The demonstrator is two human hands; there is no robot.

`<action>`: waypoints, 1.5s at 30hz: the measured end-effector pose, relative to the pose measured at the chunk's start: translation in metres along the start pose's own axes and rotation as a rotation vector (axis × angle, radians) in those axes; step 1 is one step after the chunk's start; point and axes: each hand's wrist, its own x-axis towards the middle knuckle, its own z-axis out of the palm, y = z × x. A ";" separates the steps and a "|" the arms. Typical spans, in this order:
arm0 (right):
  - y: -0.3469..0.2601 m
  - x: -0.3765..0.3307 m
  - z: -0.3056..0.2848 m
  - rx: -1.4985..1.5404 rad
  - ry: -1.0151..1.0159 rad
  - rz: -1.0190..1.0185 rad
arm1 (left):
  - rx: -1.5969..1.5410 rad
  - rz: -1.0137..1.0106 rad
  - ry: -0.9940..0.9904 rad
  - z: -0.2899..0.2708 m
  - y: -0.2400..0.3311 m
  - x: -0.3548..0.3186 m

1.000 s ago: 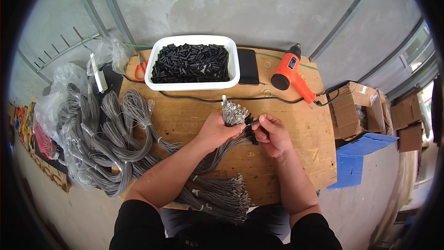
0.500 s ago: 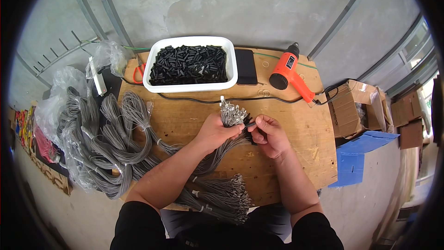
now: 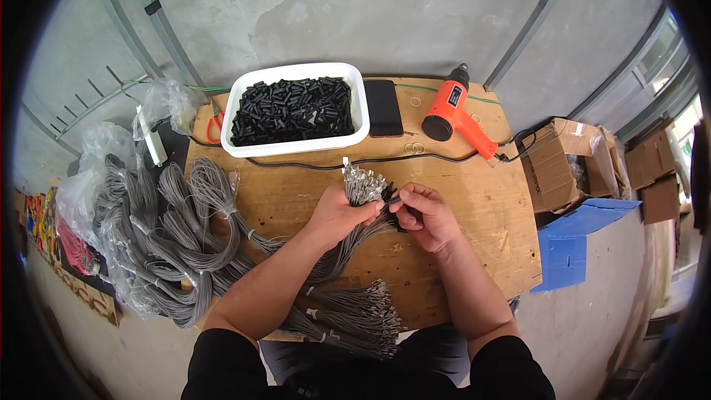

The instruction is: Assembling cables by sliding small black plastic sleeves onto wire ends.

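Note:
My left hand point(image 3: 339, 215) is closed round a bundle of grey cables, whose silvery metal terminals point(image 3: 363, 184) fan out above the thumb. Between the thumb and fingers of my right hand point(image 3: 431, 221) is a short black sleeve point(image 3: 393, 201), its left end up against my left fingertips. Whether a cable runs inside the sleeve is hidden. More black sleeves show partly behind the terminals, and the grey cables trail from there toward the near left. A white tub point(image 3: 296, 148) full of short black sleeves point(image 3: 292, 111) stands beyond my hands.
At the back right lies an orange heat gun point(image 3: 448, 107), its black cord point(image 3: 326, 167) crossing the wooden table. A black phone point(image 3: 384, 107) sits beside the tub. Coiled grey cables point(image 3: 178, 230) cover the left side; terminal-ended bundles point(image 3: 363, 318) lie near me. Cardboard boxes point(image 3: 552, 170) stand at right.
The view has shifted slightly, so the table things sit a little lower and further left. Both hands keep their grips, with the sleeve still between them at nearly the same place.

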 end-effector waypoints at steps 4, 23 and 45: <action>0.002 0.001 -0.002 -0.003 0.004 -0.011 | 0.006 -0.009 0.003 0.000 -0.001 0.000; 0.005 -0.001 0.011 -0.446 0.220 -0.487 | 0.123 0.027 0.085 -0.003 -0.011 0.000; 0.005 -0.004 0.007 -0.909 0.151 -0.605 | 0.174 0.034 0.045 0.000 -0.011 0.003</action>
